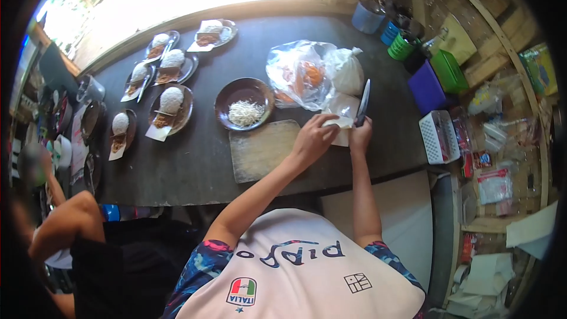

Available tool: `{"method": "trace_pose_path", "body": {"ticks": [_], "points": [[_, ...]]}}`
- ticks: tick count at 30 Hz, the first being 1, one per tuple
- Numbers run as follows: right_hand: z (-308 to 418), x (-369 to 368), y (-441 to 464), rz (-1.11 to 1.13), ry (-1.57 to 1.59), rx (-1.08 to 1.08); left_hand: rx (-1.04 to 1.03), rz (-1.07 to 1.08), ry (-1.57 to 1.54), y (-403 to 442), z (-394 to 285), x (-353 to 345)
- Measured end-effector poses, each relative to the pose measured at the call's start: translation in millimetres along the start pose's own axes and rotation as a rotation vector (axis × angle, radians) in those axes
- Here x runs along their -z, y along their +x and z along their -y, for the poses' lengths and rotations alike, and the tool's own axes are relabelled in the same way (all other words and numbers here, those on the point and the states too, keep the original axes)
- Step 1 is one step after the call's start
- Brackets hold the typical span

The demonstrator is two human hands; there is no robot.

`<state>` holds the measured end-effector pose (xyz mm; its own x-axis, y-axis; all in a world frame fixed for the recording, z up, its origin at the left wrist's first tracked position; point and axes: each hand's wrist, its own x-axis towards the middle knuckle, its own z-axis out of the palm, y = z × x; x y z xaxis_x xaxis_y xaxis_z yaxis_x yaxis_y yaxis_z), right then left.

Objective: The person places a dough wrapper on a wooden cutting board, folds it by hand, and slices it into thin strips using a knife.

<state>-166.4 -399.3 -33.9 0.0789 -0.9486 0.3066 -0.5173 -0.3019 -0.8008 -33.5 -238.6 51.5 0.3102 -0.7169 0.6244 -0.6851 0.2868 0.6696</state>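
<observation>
My right hand (360,136) is closed around the handle of a knife (367,97), its blade pointing up and away from me. Beside it, my left hand (318,136) has its fingers closed on a small white piece (339,122); whether it is food or folded paper I cannot tell. Pale paper (342,105) lies under and behind both hands. Just beyond are a clear plastic bag (298,71) with orange food inside and a knotted whitish bag (345,71). To the left, a brown plate (222,95) bears bean sprouts (245,113), near a worn wooden cutting board (266,150).
Several plates with white rice mounds (171,100) and brown food on paper stand on the dark table (201,171). Cups of utensils (401,47), a purple bin (426,87) and a white basket (438,137) line the right side. Another person's knee (80,215) is at lower left.
</observation>
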Motion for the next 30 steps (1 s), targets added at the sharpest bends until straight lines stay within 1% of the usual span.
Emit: {"method": "trace_pose_path", "body": {"ticks": [1, 3, 5, 6, 7, 10, 11, 14, 15, 18, 19, 21, 24, 27, 30], "points": [[-5, -5, 0, -0.071, -0.013, 0.076, 0.012, -0.020, -0.019, 0, -2, 3], [-8, -4, -6, -0.050, 0.018, 0.039, 0.034, -0.063, -0.061, -1, -3, 10], [1, -1, -7, -0.027, 0.057, 0.012, 0.134, -0.095, -0.171, -5, -6, 17], [0, -2, -5, -0.039, 0.029, 0.028, 0.189, -0.117, -0.223, -7, -8, 23], [-3, -2, -5, -0.041, -0.001, 0.046, 0.186, -0.119, -0.205, -10, -6, 31], [4, 7, -13, -0.018, -0.097, 0.106, 0.607, -0.232, -0.693, -32, 8, 46], [10, 15, -19, -0.005, -0.132, 0.128, 0.586, -0.227, -0.656, -41, 20, 56], [13, 30, -34, 0.081, -0.103, -0.004, 0.834, -0.315, -0.840, -68, 32, 84], [36, 42, -40, 0.141, -0.026, -0.106, 0.907, -0.295, -0.819, -78, 31, 93], [53, 49, -48, 0.185, 0.118, -0.207, 0.996, -0.331, -0.780, -102, 39, 104], [50, 46, -49, 0.188, 0.211, -0.273, 0.981, -0.367, -0.829, -104, 37, 104], [43, 41, -55, 0.192, 0.395, -0.405, 1.031, -0.370, -0.877, -103, 30, 106], [47, 38, -65, 0.155, 0.614, -0.504, 1.070, -0.342, -0.898, -100, 17, 113], [53, 35, -66, 0.095, 0.453, -0.423, 1.097, -0.290, -0.877, -105, 16, 118], [53, 25, -67, 0.027, 0.588, -0.381, 1.138, -0.293, -0.889, -108, 17, 124]]}}
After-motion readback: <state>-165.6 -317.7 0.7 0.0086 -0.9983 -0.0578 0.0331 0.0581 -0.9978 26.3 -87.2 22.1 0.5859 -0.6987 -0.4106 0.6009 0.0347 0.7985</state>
